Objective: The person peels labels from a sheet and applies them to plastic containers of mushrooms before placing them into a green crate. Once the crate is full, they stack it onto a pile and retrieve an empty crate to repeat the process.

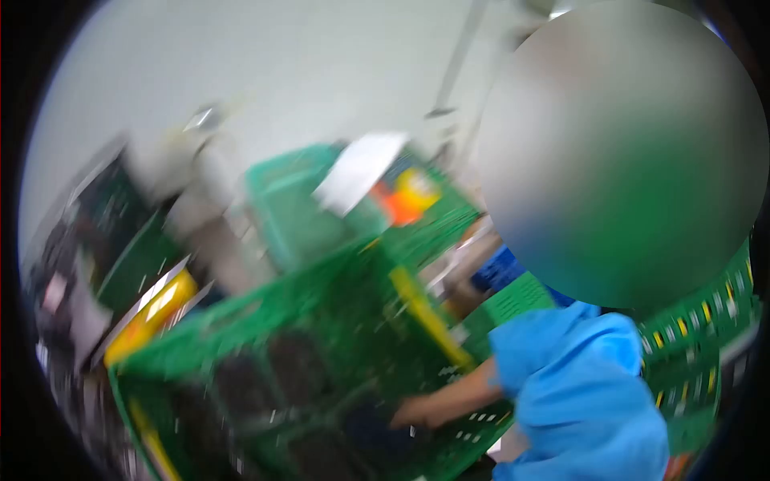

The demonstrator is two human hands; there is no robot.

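Neither my left hand nor my right hand shows in the blurred, tilted view. Nearest to me is a large green crate holding several dark packs. From the right, another person in a blue short sleeve reaches into it. That person's hand is at a dark pack on the crate's right side; motion blur hides whether it grips the pack.
Behind the crate lie a pale green tray, a white sheet and an orange-and-yellow item. Green crates stand stacked at right. A yellow-edged object is at left. A large blurred disc covers the upper right.
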